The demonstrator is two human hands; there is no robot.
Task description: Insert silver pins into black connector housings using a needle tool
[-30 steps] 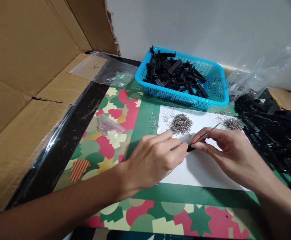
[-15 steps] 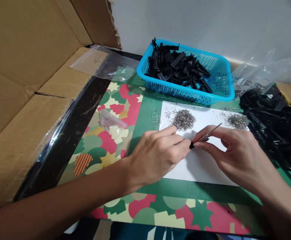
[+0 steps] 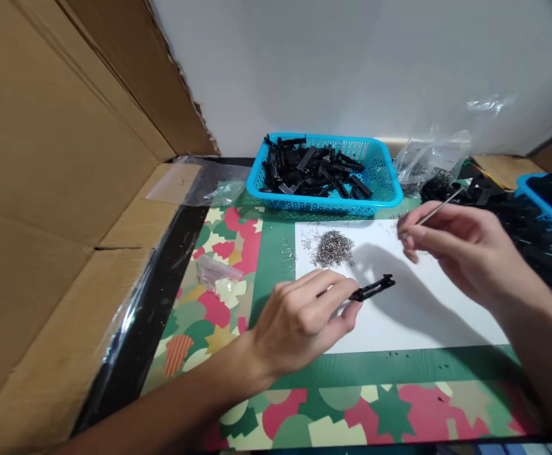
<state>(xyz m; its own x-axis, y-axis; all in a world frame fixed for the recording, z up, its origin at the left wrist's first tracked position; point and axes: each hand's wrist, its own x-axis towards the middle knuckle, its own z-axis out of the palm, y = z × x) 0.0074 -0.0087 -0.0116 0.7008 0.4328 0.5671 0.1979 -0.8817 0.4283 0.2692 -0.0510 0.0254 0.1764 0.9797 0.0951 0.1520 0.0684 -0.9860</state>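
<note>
My left hand [image 3: 304, 319] rests on the white sheet [image 3: 413, 316] and pinches one end of a small black plastic part [image 3: 373, 289], which sticks out to the right just above the paper. My right hand [image 3: 460, 249] hovers above the sheet's far right corner, holding thin metal tweezers [image 3: 434, 212] that point up and to the right. A pile of tiny metal springs [image 3: 333, 248] lies on the sheet beyond my left hand.
A blue basket [image 3: 380, 193] full of black parts stands at the back. More black parts [image 3: 536, 234] and a clear bag [image 3: 427, 161] lie at right, beside a second blue basket [image 3: 548, 205]. A big cardboard box [image 3: 53, 208] walls the left side.
My right hand has lifted the tweezers away from the black part, up and to the right. The left hand keeps the part. The view has tilted upward.
</note>
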